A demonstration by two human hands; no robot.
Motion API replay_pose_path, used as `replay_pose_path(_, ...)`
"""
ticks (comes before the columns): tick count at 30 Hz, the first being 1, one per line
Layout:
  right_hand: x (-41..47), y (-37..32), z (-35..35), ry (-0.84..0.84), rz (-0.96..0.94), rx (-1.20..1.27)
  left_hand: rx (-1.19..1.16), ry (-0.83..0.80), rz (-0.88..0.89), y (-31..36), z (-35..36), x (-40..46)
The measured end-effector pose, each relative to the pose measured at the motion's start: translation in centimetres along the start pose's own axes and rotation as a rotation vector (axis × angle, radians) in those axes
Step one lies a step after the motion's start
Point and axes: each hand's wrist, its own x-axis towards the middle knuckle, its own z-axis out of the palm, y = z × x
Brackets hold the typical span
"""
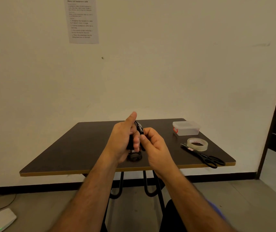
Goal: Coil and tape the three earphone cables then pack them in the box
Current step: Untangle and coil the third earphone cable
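Two bare hands meet above a dark counter [66,156]. The left hand [122,141], thumb raised, has its fingers wrapped around a black earphone cable [139,128] wound over them; the right hand [154,146] pinches the same cable. A coiled black cable [134,156] lies on the counter just beneath. To the right sit a lidded clear plastic box [186,128], a tape roll [197,144] and black scissors [204,156].

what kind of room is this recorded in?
Probably a bare data-collection workspace, not a home: a printed instruction sheet taped to a plain wall, one small dark table, and only a tape roll, scissors and clear box.
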Motion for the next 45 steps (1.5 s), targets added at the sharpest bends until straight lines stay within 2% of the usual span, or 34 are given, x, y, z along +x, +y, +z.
replay_pose_path(3, -0.2, 0.3, 0.3, 0.032, -0.020, -0.008, -0.001, -0.017, 0.012, -0.2, -0.2, 0.1)
replay_pose_path(8, -0.3, 0.5, 0.1, 0.042, -0.029, 0.021, -0.210, -0.246, -0.047, -0.6, -1.9, 0.4)
replay_pose_path(12, -0.4, 0.5, 0.2, 0.039, -0.037, 0.028, -0.200, -0.336, -0.085, -0.6, -2.7, 0.6)
replay_pose_path(15, -0.8, 0.9, 0.3, 0.035, -0.041, 0.040, -0.139, -0.298, -0.125, -0.4, -2.7, 0.5)
replay_pose_path(20, -0.9, 0.6, 0.6, 0.053, -0.034, 0.083, -0.019, -0.153, -0.053, -0.6, -1.6, 0.2)
replay_pose_path(24, -0.5, 0.4, 0.3, 0.098, -0.040, 0.042, -0.125, -0.030, -0.046, -1.2, -0.8, 0.5)
replay_pose_path(30, -0.3, -1.0, -1.2, 0.023, 0.064, 0.194, -0.497, -0.079, -0.127, -0.8, -1.1, 0.9)
replay_pose_path(32, -0.2, -1.3, -1.4, -0.003, 0.054, 0.161, -0.555, -0.096, -0.121, -0.6, -1.2, 0.9)
replay_pose_path(38, -0.3, -1.8, -1.2, 0.006, 0.005, 0.027, -0.673, -0.122, -0.117, -0.3, -1.5, 0.8)
replay_pose_path(40, -0.2, -1.9, -1.2, 0.040, 0.004, 0.014, -0.677, -0.126, -0.116, -0.3, -1.6, 0.8)
replay_pose_path(45, -0.5, -2.6, -1.0, 0.002, 0.033, 0.070, -0.650, -0.118, -0.096, -0.4, -1.7, 0.7)
